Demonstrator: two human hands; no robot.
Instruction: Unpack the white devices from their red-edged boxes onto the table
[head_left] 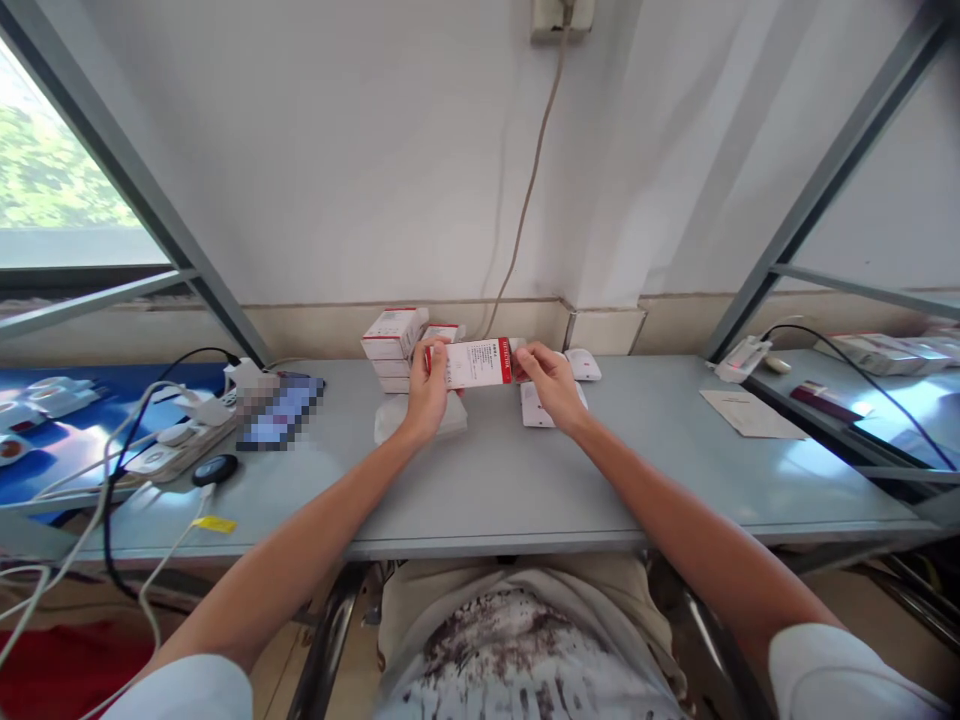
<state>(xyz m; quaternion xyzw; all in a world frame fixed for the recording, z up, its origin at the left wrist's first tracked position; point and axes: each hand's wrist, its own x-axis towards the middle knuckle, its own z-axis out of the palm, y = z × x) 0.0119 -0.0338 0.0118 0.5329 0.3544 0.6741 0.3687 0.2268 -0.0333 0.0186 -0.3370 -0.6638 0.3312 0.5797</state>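
Observation:
A white and red printed carton [474, 364] is held level above the desk, its long side across my view. My left hand [428, 388] grips its left end, thumb on the printed face. At the right end, the fingers of my right hand [553, 384] pinch what looks like the carton's end flap. Behind my left hand stands a stack of similar cartons [391, 345]. Beneath that hand lies a clear plastic tray [452, 418]. White rounded devices [537, 408] lie under and beyond my right hand, partly hidden by it.
On the left are a power strip [161, 455] with plugs and cables, a phone [279, 415] and a round black device [215, 470]. A paper sheet [752, 414] and a white adapter [742, 358] lie right. A cable [531, 185] hangs down the wall behind the desk.

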